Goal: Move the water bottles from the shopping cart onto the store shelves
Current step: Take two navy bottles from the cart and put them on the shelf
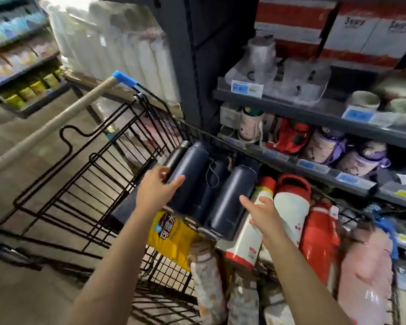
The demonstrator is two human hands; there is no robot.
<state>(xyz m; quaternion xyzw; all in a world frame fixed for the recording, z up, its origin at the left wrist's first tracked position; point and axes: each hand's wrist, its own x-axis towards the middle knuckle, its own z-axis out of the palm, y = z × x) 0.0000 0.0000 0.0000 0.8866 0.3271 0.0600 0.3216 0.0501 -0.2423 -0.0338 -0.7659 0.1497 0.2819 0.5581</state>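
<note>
The black wire shopping cart (80, 160) holds several water bottles lying on their sides. Dark navy bottles (190, 177) lie at the far end, with white bottles with red caps (288, 207), a red bottle (319, 235), a pink bottle (366, 277) and patterned beige bottles (209, 277) closer to me. My left hand (157, 188) grips the left navy bottle, thumb across its front. My right hand (263, 212) is spread with straight fingers between a second navy bottle (232, 198) and a white bottle, holding nothing.
Grey store shelves (314, 113) stand right of the cart with cups above and purple, red and cream bottles (326, 146) below. A yellow package (171, 235) lies in the cart. The cart handle (56, 123) runs to the left. White rolls are stacked behind.
</note>
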